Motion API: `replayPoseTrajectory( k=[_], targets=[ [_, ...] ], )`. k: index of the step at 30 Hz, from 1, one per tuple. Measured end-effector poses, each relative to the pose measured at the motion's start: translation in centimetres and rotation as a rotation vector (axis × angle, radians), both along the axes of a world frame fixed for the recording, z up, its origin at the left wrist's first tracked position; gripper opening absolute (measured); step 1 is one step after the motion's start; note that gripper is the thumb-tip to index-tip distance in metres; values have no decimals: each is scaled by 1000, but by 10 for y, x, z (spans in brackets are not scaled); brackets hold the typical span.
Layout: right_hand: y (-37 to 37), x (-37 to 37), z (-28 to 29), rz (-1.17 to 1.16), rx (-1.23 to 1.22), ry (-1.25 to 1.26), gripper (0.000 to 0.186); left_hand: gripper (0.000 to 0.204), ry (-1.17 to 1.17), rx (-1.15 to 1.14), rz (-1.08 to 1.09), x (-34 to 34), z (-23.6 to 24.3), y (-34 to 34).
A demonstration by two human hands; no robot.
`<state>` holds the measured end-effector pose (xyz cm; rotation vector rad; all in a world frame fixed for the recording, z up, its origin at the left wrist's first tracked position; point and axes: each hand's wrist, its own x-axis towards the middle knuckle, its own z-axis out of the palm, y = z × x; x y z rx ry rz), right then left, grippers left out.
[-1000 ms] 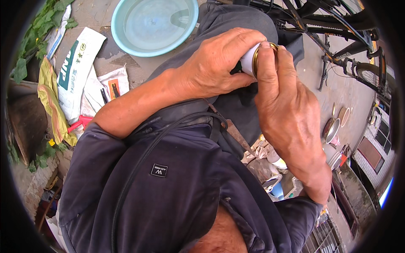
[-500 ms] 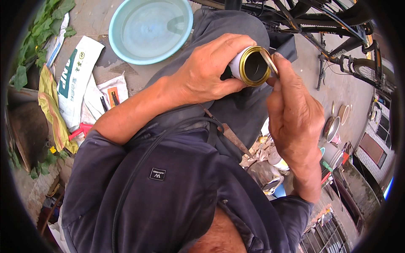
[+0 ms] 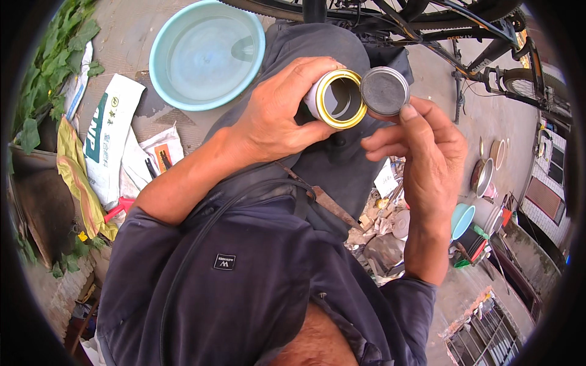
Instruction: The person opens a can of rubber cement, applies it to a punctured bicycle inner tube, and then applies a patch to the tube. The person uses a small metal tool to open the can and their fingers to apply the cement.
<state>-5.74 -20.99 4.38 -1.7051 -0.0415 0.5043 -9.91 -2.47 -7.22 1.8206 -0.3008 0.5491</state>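
My left hand (image 3: 274,116) is wrapped round a small open tin can (image 3: 313,102) with a white side and a gold rim. The can is tilted so that its mouth faces me, and its inside looks dark grey with a pale crescent. My right hand (image 3: 430,146) pinches a round lid (image 3: 384,91) at its lower edge, between thumb and fingers. The lid's dark grey face is turned toward me, with a metal rim around it. It sits close beside the can's mouth, off the opening. Both are held over my dark trousers (image 3: 342,165).
A light-blue basin (image 3: 160,67) with water stands on the ground at upper left. White sacks (image 3: 113,146) and a yellow one (image 3: 76,180) lie at left. A bicycle (image 3: 482,67) occupies the upper right. Below my right arm are scraps (image 3: 381,213); a turquoise tub (image 3: 462,221) stands beyond it.
The lid has swung out from the can's rim to the right and turned its grey face toward me. Both hands, with the can, have shifted slightly left in view.
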Motion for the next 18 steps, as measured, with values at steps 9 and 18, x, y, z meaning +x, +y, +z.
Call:
replayPoseTrajectory(
  k=[9,18],
  targets=[
    [-9,0,-13,-95,236,228,31,69,-1,-25,-33,0,-3,3],
    [-40,-35,-33,-254,233,248,28,75,45,-55,-77,-3,-7,5]
  ],
)
